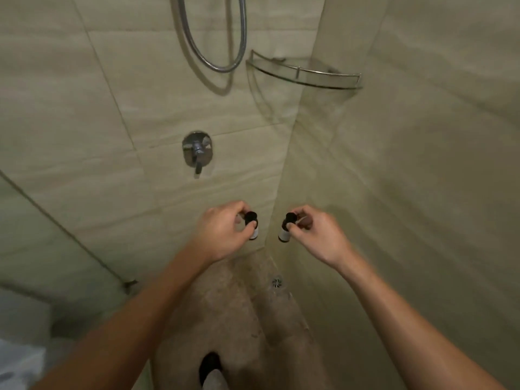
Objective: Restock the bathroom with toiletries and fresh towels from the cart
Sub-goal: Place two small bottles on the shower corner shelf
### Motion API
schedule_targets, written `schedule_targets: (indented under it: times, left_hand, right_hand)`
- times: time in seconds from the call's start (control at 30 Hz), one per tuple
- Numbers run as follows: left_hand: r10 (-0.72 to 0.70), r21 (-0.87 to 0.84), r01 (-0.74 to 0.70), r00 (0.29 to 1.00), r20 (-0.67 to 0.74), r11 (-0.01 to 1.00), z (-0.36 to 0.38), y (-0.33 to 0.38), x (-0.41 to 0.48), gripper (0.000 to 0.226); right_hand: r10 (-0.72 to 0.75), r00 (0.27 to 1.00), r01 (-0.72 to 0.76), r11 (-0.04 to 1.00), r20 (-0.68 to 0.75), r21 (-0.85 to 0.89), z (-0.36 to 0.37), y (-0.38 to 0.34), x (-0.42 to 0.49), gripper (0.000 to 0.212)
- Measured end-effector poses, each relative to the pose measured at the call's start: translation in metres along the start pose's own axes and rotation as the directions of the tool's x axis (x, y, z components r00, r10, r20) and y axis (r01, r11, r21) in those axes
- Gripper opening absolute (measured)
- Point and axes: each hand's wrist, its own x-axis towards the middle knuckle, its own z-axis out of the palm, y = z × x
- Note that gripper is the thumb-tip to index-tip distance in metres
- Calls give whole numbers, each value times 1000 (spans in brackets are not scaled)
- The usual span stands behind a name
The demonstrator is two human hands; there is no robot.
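Note:
I stand in a tiled shower corner. My left hand (222, 230) pinches a small toiletry bottle (252, 225) with a black cap and a white label, held upright by its top. My right hand (315, 235) grips a second, matching small bottle (285, 228) the same way. The two bottles hang side by side, a short gap between them, in front of the wall corner. High above them a glass corner shelf (305, 73) with a chrome rail is fixed in the corner, and nothing shows on it.
A chrome mixer valve (197, 152) sits on the left wall, and a metal shower hose (213, 40) loops above it. A floor drain (277, 282) lies below the corner. My dark shoe (209, 365) is on the brown floor. A glass panel edge runs at left.

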Motion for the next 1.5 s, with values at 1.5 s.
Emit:
schedule_targets:
  times: [1.5]
  left_hand:
    - [335,-71,-370,895,-295,927,-128,88,398,24]
  right_hand:
    - [-206,865,282,954,-458,105,-204,-52,298,14]
